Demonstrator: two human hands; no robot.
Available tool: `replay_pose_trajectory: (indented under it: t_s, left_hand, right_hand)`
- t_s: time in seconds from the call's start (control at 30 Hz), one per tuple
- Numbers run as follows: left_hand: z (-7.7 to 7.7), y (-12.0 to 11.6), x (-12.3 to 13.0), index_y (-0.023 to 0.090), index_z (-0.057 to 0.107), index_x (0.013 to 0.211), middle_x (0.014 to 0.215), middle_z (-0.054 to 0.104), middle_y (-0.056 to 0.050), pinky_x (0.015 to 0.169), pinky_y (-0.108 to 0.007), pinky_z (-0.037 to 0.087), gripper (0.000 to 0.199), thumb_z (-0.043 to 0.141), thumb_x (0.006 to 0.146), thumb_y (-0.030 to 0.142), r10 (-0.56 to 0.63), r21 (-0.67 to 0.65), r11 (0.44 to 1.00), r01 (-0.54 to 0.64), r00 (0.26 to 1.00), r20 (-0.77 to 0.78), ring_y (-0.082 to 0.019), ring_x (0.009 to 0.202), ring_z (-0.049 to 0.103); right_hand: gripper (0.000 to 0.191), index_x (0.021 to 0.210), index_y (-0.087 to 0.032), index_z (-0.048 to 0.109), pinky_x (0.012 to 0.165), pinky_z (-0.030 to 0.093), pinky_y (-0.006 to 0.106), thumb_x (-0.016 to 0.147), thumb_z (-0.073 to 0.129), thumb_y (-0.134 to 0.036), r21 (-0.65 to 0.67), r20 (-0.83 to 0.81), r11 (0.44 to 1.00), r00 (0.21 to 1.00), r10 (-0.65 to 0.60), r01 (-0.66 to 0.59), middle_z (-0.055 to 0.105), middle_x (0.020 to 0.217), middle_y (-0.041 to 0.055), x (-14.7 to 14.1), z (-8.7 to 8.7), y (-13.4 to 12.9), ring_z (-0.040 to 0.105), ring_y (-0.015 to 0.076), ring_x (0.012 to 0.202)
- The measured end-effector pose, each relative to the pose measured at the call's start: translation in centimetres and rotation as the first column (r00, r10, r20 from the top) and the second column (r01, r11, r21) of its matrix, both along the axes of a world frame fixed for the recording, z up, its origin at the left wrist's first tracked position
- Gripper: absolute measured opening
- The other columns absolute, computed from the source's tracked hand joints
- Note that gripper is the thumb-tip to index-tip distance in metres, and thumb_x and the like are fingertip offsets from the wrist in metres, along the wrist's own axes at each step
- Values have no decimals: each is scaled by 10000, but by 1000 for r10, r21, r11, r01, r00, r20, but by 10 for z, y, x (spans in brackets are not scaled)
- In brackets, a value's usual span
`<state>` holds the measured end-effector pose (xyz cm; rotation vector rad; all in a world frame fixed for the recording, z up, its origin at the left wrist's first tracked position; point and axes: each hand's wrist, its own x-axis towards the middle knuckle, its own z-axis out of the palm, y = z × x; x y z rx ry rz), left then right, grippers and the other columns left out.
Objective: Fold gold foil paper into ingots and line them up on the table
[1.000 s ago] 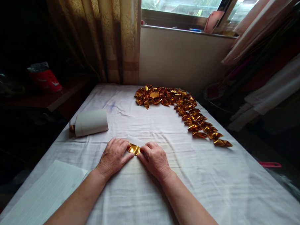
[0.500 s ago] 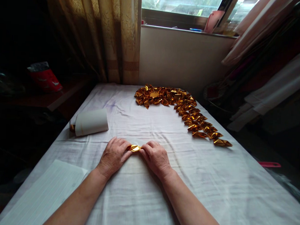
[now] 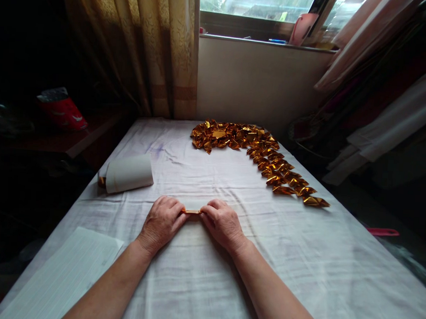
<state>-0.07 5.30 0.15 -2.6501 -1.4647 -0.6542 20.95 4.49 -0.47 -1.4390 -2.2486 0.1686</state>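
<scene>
Two hands, left [image 3: 162,221] and right [image 3: 222,224], pinch opposite ends of one narrow gold foil strip [image 3: 192,211], near centre of the white cloth [image 3: 201,272]; keep both grips level; press creases evenly; avoid twisting, as thin foil likely tears.

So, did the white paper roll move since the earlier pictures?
No. The white paper roll lies in the same spot on the tablecloth, judged against the purple stain.
</scene>
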Motion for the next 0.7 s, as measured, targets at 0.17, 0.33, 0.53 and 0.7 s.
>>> replay_pose_trajectory:
  t_s: [0.17, 0.33, 0.53, 0.7]
  left_hand:
    - [-1, 1, -1, 205, 606, 797, 798, 626, -37, 817, -374, 438, 231, 528, 945, 365, -24, -7, 1000, 24, 1000, -6, -214, 787, 551]
    - [-2, 1, -2, 198, 596, 791, 795, 621, -41, 800, -367, 432, 241, 536, 945, 373, -18, -18, 1000, 18, 1000, -8, -213, 784, 546]
    - [-4, 2, -2, 197, 597, 794, 797, 618, -38, 775, -359, 427, 256, 531, 947, 391, -20, -25, 999, 20, 1000, 2, -210, 782, 542]
    - [-6, 1, -2, 196, 600, 805, 811, 622, -40, 768, -358, 426, 244, 537, 943, 387, -14, -33, 999, 14, 1000, 8, -214, 795, 549]
  right_hand:
    - [119, 912, -245, 706, 762, 440, 260, 921, 590, -267, -33, -25, 999, 999, -23, 23, 664, 911, 31, 0, -2, 2, 600, 169, 866]
    - [131, 908, -241, 706, 770, 439, 259, 928, 581, -277, -38, -22, 999, 999, -29, 28, 664, 908, 31, 0, -1, 3, 598, 169, 872]
    - [145, 912, -229, 702, 765, 439, 264, 934, 571, -285, -40, -11, 999, 999, -30, 30, 662, 916, 38, 0, -2, 3, 598, 177, 875]
    - [152, 917, -226, 699, 774, 437, 266, 940, 562, -289, -45, -4, 998, 999, -32, 32, 662, 920, 41, 0, -1, 2, 598, 180, 885]
